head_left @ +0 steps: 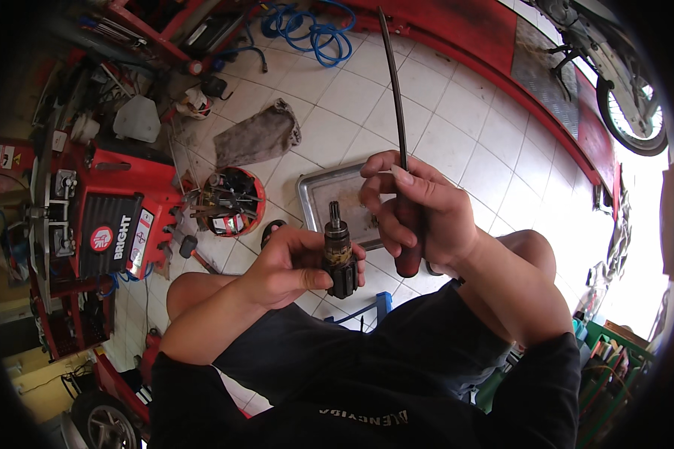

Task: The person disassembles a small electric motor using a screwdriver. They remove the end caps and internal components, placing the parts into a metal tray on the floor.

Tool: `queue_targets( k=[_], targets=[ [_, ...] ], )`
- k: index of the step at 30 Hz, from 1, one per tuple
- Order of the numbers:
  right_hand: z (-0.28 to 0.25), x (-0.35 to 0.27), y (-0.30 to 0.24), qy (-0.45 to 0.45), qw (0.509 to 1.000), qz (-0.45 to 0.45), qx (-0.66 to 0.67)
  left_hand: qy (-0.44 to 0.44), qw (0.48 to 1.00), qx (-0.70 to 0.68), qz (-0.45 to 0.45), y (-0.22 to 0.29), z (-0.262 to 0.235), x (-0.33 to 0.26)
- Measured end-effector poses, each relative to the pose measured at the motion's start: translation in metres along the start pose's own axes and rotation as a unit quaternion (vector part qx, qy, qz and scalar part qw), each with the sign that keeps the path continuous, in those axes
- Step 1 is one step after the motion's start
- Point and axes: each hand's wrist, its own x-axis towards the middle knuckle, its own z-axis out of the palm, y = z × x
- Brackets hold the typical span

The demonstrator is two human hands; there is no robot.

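Observation:
My left hand (pixel 296 262) grips a small motor armature (pixel 338 251), a dark cylinder with a copper-coloured band and a short shaft pointing up. My right hand (pixel 416 209) is closed around the dark red handle of a long screwdriver (pixel 394 90); its thin black shaft points up and away from me. The two hands are close together above my knees, the right one slightly higher and to the right of the armature. A shallow metal tray (pixel 314 196) lies on the tiled floor just behind both hands.
A round red bucket of tools (pixel 232 200) stands left of the tray, beside a red machine (pixel 120 224). A grey rag (pixel 258 136) and a blue coiled hose (pixel 314 30) lie farther back. A motorcycle wheel (pixel 633 112) stands on a red ramp (pixel 532 82) at the right.

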Motion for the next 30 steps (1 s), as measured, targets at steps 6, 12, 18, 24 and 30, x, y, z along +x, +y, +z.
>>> queue_targets(
  k=[6, 12, 18, 24, 30],
  targets=[
    [0.004, -0.002, -0.002, -0.062, 0.998, 0.022, -0.01, 0.015, 1.0, -0.011, 0.008, -0.002, -0.005, 0.0],
    [0.003, -0.002, -0.003, -0.064, 0.997, 0.027, -0.02, 0.013, 1.0, -0.02, 0.01, -0.004, -0.006, 0.0],
    [-0.013, 0.003, 0.001, -0.081, 0.992, -0.011, 0.1, 0.021, 1.0, -0.018, 0.008, -0.002, -0.004, -0.002],
    [-0.011, 0.004, 0.0, -0.043, 0.999, -0.003, 0.021, 0.004, 0.999, -0.028, 0.028, -0.002, -0.013, -0.002],
    [0.002, 0.004, -0.001, -0.014, 0.999, 0.004, -0.035, 0.011, 0.999, -0.042, 0.021, -0.002, -0.013, -0.005]
  ],
)
